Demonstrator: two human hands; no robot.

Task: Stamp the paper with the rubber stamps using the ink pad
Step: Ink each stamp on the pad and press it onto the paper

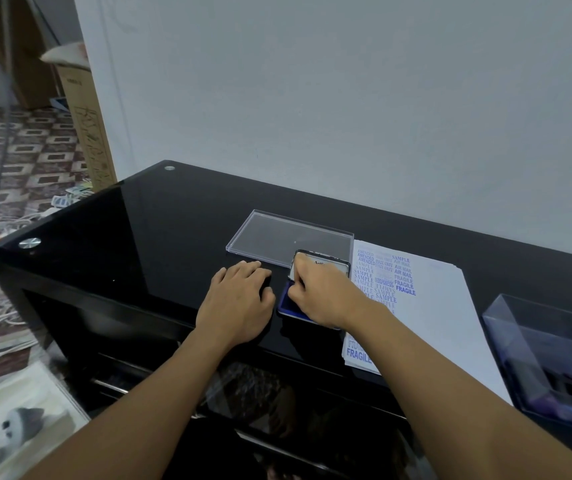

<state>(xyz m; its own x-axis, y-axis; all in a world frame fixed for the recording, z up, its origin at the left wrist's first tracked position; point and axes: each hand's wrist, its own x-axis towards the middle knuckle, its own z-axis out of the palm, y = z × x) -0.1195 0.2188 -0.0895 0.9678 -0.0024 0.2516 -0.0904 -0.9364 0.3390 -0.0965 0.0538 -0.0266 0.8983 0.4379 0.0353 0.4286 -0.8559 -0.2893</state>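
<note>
Ink pad (286, 302), lid (333, 267) up, toward wall (312, 98)

A glossy black desk (146, 244) holds an open ink pad (288, 306), a clear plastic lid (288, 239) just behind it, stamped paper (426, 317) just right of it, and a clear box (547, 355) farther right.

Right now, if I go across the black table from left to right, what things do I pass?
First the left hand → ink pad → stamped paper → clear box. The right hand overlaps the ink pad, so it is left out.
</note>
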